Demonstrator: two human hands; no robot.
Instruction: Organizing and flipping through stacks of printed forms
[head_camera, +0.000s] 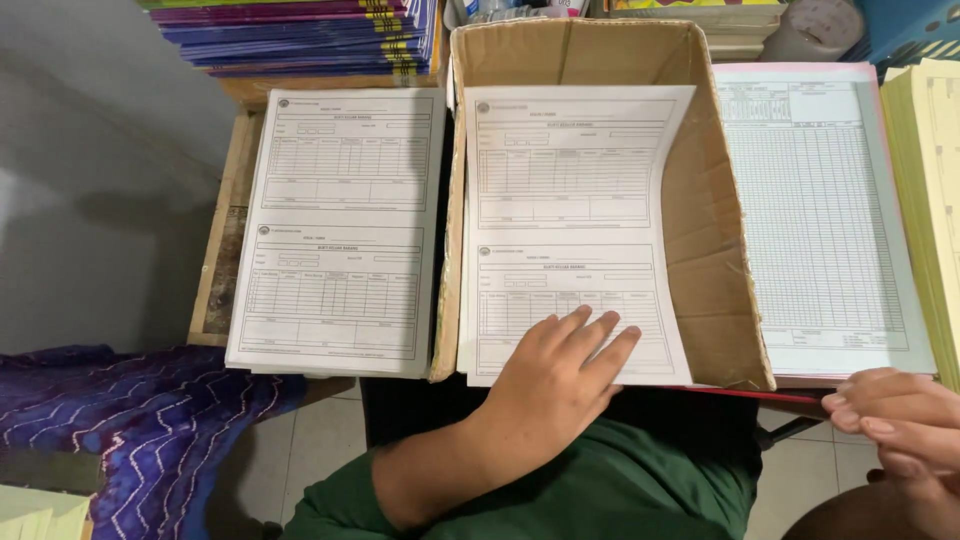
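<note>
White form sheet (570, 230) lies in the cardboard box (715, 250), long axis running near to far, left hand (560, 370) flat with fingers spread on its near edge, right hand (900, 420) loosely curled, empty, off right.

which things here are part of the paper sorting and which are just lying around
In use:
- left hand, flat on the top form sheet
- cardboard box holding that sheet
- stack of forms to its left
- right hand, by the pink-edged table sheets

Lying about:
- purple booklets
- yellow paper stack
- blue patterned cloth
</note>
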